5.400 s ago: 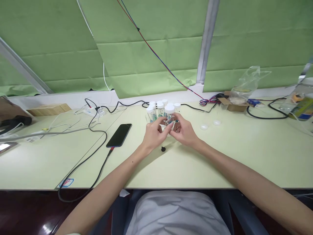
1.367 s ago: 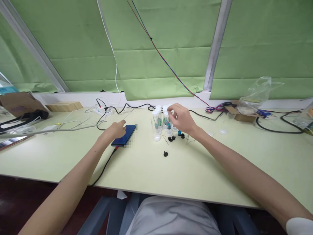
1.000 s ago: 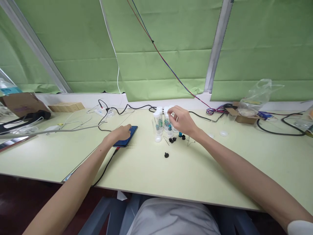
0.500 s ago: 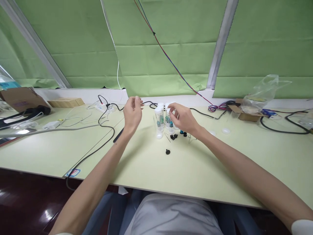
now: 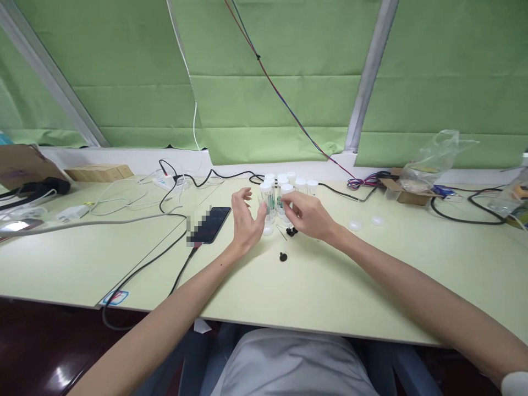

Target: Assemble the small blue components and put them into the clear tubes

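A cluster of clear vials with white caps (image 5: 284, 186) stands at the middle of the pale green table (image 5: 313, 286). My left hand (image 5: 245, 223) is just left of the vials, fingers spread and open, thumb near one vial. My right hand (image 5: 309, 215) is beside them on the right, its fingertips pinched at a white-capped vial (image 5: 287, 193). Small black parts (image 5: 292, 231) lie under my right hand, and one black part (image 5: 282, 256) lies nearer to me. A thin pin (image 5: 280, 233) rests by them.
A dark phone (image 5: 210, 224) on a black cable (image 5: 144, 268) lies left of my hands. Two loose white caps (image 5: 365, 223) sit to the right. Cables, a cardboard box with a plastic bag (image 5: 421, 165) and a wooden block (image 5: 99, 172) line the back edge.
My left hand left the phone, rose, then came down beside the vials with fingers spread. My right hand stayed at the vials, shifting slightly toward me.
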A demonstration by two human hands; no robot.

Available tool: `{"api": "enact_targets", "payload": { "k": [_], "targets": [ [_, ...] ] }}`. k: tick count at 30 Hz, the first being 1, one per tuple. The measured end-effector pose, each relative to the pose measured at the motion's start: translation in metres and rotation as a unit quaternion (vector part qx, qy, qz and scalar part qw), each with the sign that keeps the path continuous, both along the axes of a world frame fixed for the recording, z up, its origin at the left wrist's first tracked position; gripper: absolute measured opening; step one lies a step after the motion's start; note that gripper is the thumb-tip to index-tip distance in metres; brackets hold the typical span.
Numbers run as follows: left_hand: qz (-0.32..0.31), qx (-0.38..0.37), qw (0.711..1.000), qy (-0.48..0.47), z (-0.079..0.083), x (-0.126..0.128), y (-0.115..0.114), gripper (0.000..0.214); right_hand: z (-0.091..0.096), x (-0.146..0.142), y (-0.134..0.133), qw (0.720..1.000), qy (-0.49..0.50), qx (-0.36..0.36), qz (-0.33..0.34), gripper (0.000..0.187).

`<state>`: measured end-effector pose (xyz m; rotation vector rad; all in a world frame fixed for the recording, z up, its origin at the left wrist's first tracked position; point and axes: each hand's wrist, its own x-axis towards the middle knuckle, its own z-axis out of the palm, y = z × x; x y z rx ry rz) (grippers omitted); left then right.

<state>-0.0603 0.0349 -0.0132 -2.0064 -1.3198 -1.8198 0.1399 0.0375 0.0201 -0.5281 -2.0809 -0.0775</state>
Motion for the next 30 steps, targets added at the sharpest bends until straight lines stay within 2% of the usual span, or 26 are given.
{"api": "enact_targets", "payload": {
  "k": [7,12,16,23,30],
  "targets": [
    [-0.003,-0.051,0.998,-0.040,-0.002,0.009,-0.002,0.054,-0.038,0.032,-0.007,0.998,0.005,0.038,-0.057,0.018],
    [-0.002,-0.084,0.996,-0.034,-0.005,0.010,-0.002,0.047,-0.056,0.035,-0.011,0.997,-0.003,0.030,-0.069,0.018],
    [-0.024,-0.112,0.993,-0.022,-0.007,0.012,0.000,0.035,-0.060,0.024,-0.017,0.998,0.007,-0.011,-0.057,0.018],
    [-0.030,-0.106,0.994,0.000,-0.006,0.015,-0.002,0.025,-0.065,0.012,-0.022,0.993,0.011,-0.106,-0.051,0.017],
    [-0.050,-0.114,0.992,-0.009,-0.005,0.018,-0.004,0.026,-0.066,0.012,-0.021,0.992,-0.029,-0.118,-0.035,0.018]
  ]
}}
